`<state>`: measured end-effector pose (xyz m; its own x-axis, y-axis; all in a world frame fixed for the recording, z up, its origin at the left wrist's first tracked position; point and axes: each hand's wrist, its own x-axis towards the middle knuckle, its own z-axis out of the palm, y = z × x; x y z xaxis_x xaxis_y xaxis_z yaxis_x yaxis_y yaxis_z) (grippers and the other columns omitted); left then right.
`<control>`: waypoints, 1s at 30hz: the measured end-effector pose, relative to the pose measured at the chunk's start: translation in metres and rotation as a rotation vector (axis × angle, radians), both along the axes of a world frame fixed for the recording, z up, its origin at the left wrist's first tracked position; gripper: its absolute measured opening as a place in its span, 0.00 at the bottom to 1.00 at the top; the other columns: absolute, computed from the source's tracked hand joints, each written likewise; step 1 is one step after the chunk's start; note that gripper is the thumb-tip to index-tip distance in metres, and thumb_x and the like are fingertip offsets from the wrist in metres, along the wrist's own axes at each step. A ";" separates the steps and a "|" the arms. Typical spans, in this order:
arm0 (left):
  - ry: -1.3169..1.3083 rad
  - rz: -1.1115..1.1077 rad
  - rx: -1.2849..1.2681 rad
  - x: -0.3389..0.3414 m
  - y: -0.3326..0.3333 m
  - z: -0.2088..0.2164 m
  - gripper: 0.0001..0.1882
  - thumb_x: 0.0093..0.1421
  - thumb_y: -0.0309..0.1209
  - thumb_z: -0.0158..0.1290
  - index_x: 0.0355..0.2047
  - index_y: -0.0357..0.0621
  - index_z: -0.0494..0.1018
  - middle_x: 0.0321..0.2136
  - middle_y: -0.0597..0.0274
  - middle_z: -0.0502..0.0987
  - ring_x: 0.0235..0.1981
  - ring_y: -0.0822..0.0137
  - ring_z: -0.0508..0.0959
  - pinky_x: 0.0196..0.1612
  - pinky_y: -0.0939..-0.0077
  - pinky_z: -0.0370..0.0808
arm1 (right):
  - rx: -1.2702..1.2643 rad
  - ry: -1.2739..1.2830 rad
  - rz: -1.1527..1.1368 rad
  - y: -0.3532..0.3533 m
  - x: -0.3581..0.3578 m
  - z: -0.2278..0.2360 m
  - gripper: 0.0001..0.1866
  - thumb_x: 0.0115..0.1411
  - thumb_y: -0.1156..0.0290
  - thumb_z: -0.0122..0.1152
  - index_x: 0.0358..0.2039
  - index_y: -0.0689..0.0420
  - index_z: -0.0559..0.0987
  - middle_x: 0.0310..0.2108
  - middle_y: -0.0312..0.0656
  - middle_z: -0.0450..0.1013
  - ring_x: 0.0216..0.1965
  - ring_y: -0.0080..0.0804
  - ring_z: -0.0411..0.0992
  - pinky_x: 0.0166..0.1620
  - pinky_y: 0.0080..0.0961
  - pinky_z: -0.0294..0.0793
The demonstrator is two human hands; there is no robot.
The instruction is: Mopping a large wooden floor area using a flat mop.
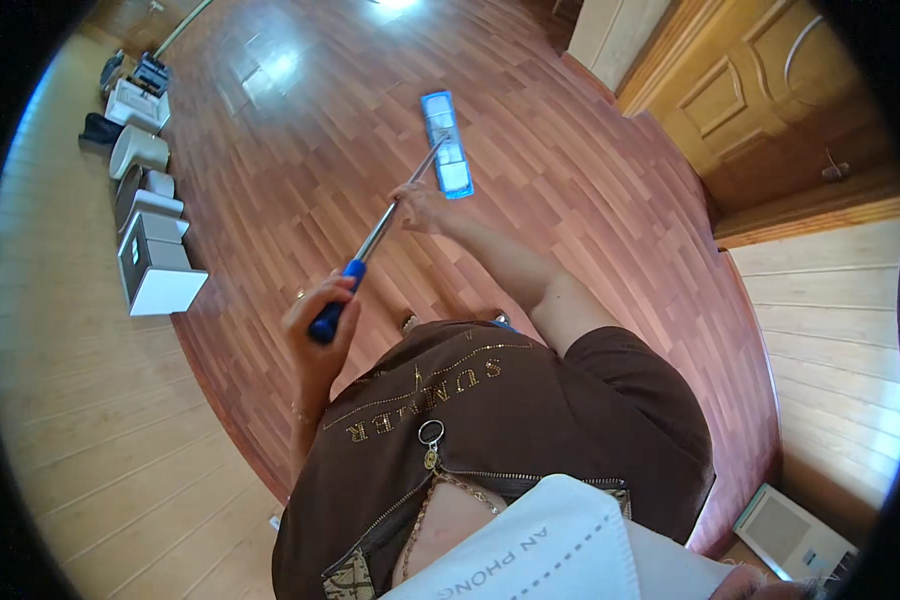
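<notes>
A flat mop with a long metal pole (374,238) slants away from me over the floor. Its flat rectangular head (452,165), white on top with a blue fringe, rests on the wooden floor ahead. My left hand (320,318) is wrapped round the blue grip at the near end of the pole. Farther along, my right hand (420,206) grips the metal shaft, the arm stretched forward. Both hands are closed on the mop.
Reddish plank flooring (300,170) spreads around me. Along the left wall stand a white cabinet-like unit (160,265), a white rounded appliance (138,152) and other items. A wooden door (760,100) is at the right. A pale boxy appliance (785,530) sits at the lower right.
</notes>
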<state>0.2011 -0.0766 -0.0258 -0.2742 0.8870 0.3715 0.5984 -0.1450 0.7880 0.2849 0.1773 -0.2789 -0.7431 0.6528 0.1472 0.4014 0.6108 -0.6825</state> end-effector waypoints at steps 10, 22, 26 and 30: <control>-0.008 0.206 -0.013 0.003 -0.102 0.081 0.07 0.45 0.16 0.59 0.27 0.35 0.75 0.30 0.50 0.80 0.39 0.57 0.81 0.50 0.57 0.75 | -0.051 0.027 0.442 -0.080 -0.064 0.030 0.20 0.47 0.51 0.66 0.39 0.45 0.76 0.41 0.34 0.72 0.51 0.36 0.67 0.49 0.46 0.66; 0.081 -0.127 0.102 -0.045 -0.108 0.107 0.09 0.37 0.24 0.61 0.22 0.37 0.75 0.22 0.49 0.78 0.29 0.53 0.81 0.44 0.57 0.79 | 0.189 0.094 0.363 -0.112 -0.061 0.036 0.11 0.47 0.56 0.63 0.20 0.47 0.74 0.28 0.35 0.72 0.32 0.39 0.73 0.41 0.40 0.65; 0.105 -0.395 0.153 -0.080 -0.082 0.110 0.09 0.37 0.24 0.60 0.22 0.39 0.74 0.22 0.49 0.79 0.28 0.52 0.82 0.37 0.64 0.79 | 0.215 0.047 0.266 -0.105 -0.023 0.060 0.09 0.45 0.59 0.62 0.20 0.48 0.75 0.27 0.36 0.72 0.32 0.39 0.73 0.39 0.39 0.67; 0.082 -0.613 0.132 -0.091 -0.035 0.115 0.09 0.38 0.24 0.60 0.22 0.40 0.74 0.22 0.50 0.79 0.28 0.53 0.82 0.35 0.67 0.78 | 0.260 0.004 0.038 -0.097 0.021 0.057 0.11 0.45 0.60 0.62 0.18 0.49 0.71 0.25 0.37 0.70 0.29 0.39 0.72 0.37 0.36 0.66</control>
